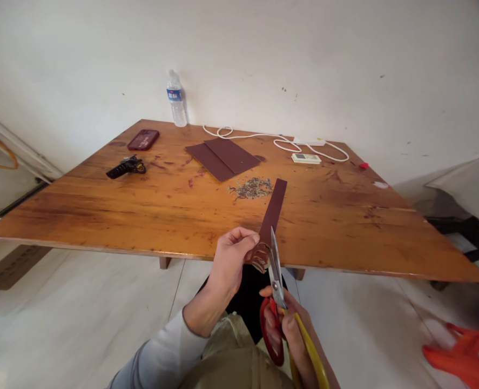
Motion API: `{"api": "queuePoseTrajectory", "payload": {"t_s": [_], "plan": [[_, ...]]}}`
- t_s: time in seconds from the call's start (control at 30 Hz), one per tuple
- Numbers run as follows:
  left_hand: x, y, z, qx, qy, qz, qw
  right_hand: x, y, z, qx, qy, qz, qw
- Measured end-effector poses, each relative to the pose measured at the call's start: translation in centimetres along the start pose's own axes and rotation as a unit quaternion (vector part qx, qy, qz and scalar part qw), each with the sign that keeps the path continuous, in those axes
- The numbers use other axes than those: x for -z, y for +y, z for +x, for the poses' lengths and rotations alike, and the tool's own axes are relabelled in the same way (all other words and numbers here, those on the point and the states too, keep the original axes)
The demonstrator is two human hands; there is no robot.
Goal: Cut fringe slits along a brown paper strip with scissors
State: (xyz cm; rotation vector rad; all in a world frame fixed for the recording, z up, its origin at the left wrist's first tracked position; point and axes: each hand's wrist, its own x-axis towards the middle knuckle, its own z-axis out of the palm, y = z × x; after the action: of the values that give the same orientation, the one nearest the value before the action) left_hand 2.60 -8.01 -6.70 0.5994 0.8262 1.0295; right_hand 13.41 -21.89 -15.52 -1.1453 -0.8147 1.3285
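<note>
A long maroon strip [275,208] reaches over the table's front edge, its near end cut into narrow curling pieces. My left hand [231,256] pinches the strip near that end between thumb and fingers. Scissors [277,281] with one red and one yellow handle are in my right hand [294,324], fingers through the loops. Their blades are slightly apart, pointing away from me, beside the strip's right edge. Behind the strip lies a small pile of shredded bits [252,188]. Two maroon sheets [222,158] overlap farther back.
On the wooden table [101,216] stand a water bottle [176,102], a phone [143,140] and a black hair clip [126,167]. A white remote [306,158] lies by a power strip [310,141] and its cable. An orange-red bag [461,356] is on the floor at right.
</note>
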Motion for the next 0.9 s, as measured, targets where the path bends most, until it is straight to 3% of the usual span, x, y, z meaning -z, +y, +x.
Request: {"api": "queuePoseTrajectory", "payload": {"t_s": [0.2,0.4,0.5,0.63,0.9], "plan": [[0.5,-0.3,0.0,-0.014,0.007,0.008,1.0,0.6,0.5,0.2,-0.003,-0.026,-0.019,0.999],[0.8,-0.3,0.0,-0.021,0.01,0.01,1.0,-0.3,0.6,0.0,0.03,0.018,-0.012,0.999],[0.7,-0.2,0.0,-0.018,0.011,0.003,1.0,-0.2,0.6,0.1,0.007,-0.037,-0.007,0.999],[0.4,0.2,-0.2,-0.006,0.01,-0.009,1.0,-0.1,0.6,0.2,0.031,-0.005,0.003,0.999],[0.3,0.5,-0.3,-0.006,0.011,-0.01,1.0,-0.3,-0.1,0.3,-0.052,-0.029,0.073,0.996]]}}
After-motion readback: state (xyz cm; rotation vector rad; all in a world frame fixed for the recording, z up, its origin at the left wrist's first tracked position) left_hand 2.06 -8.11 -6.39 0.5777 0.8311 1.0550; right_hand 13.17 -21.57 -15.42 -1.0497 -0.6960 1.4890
